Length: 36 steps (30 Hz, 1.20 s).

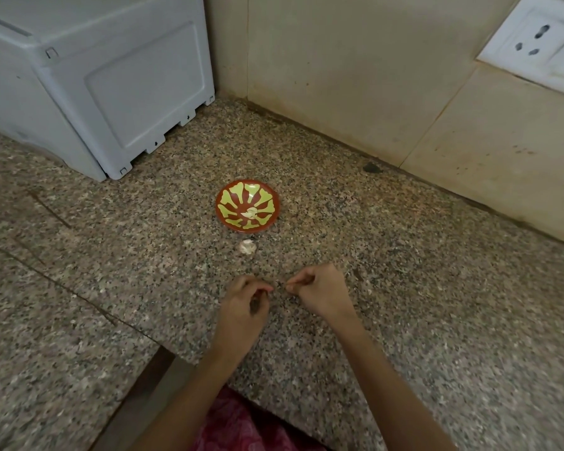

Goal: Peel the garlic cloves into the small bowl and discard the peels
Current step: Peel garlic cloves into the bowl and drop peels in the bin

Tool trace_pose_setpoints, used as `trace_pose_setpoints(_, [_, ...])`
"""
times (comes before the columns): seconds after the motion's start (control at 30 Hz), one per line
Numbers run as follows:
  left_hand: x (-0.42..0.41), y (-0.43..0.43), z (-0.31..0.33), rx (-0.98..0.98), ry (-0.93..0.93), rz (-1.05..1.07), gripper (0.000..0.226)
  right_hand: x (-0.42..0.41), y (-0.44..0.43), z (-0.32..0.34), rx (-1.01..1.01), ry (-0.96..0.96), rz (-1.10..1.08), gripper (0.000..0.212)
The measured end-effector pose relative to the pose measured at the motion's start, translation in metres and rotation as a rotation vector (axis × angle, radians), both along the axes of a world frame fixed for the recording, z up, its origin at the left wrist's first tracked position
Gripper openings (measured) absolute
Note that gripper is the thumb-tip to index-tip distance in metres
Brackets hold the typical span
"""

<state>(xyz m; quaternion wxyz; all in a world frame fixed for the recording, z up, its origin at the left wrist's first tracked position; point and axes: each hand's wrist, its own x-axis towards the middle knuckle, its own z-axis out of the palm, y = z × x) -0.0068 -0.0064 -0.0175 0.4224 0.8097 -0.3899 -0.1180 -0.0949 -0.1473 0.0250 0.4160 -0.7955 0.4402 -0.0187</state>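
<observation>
Left hand [246, 299] and right hand [318, 288] are curled at lower centre; any grip cannot be told. Small bowl [229, 222] is seen at centre.

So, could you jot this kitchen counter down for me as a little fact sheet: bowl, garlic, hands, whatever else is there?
surface: speckled granite counter
bowl: small red and yellow bowl, holding pale pieces, probably peeled garlic
loose garlic: one pale garlic piece on the counter just in front of the bowl, apart from it
left hand: fingers curled, tips pinched; anything held is too small to tell
right hand: likewise, close beside the left
background: white appliance back left, wall socket at right
</observation>
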Motion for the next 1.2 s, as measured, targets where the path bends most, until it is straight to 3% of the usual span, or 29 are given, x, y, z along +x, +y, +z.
trace_pose_setpoints(0.53, [-0.001,-0.001,-0.002,-0.035,-0.016,0.047,0.026,0.013,-0.001,0.002,-0.076,0.122,-0.004,0.012])
trace_pose_setpoints(0.77, [-0.002,-0.004,0.004,-0.031,-0.026,0.072,0.021,0.012,0.004,0.004,-0.053,0.068,-0.038,0.01])
trace_pose_setpoints(0.87, [-0.001,-0.005,0.007,-0.066,-0.014,0.062,0.019,0.007,0.003,0.008,0.108,-0.018,-0.106,0.004])
trace_pose_setpoints(0.97, [0.0,-0.005,0.013,-0.138,0.035,0.044,0.022,-0.009,0.008,0.011,0.483,-0.285,-0.285,0.008])
trace_pose_setpoints(1.07, [-0.002,-0.006,0.018,-0.177,-0.011,-0.031,0.025,-0.019,0.017,0.014,0.806,-0.416,-0.403,0.014])
trace_pose_setpoints(1.2, [-0.008,-0.005,0.023,-0.224,-0.009,-0.021,0.025,-0.018,0.026,0.019,0.948,-0.476,-0.467,0.016])
